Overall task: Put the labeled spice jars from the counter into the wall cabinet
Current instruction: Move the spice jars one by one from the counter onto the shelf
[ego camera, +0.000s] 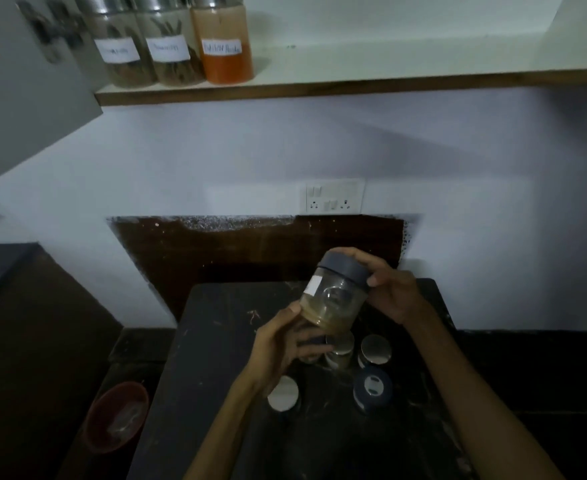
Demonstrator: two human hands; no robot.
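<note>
- Blue-lidded jar (333, 299) is off the counter, tilted, lid up and to the right, white label facing left; brownish spice sits in the lower part.
- My left hand (285, 344) cups the base, fingers curled under it; my right hand (394, 292) wraps the lid, thumb across the lid edge. Probably checking the lid or label before lifting.
- Below it on the dark counter (216, 358): two steel-lidded jars (375, 348) close together, another steel lid (283, 393) nearer left, a second blue-lidded jar (371, 389) nearer right.
- Cabinet shelf (354, 85) is up and far; three labeled jars (228, 46) are bunched at its left end, bare shelf to their right.
- Open cabinet door (25, 98) hangs at far left, so I'd go up right of it.
- Red bowl (117, 415) is low at left, off the counter edge, well apart.
</note>
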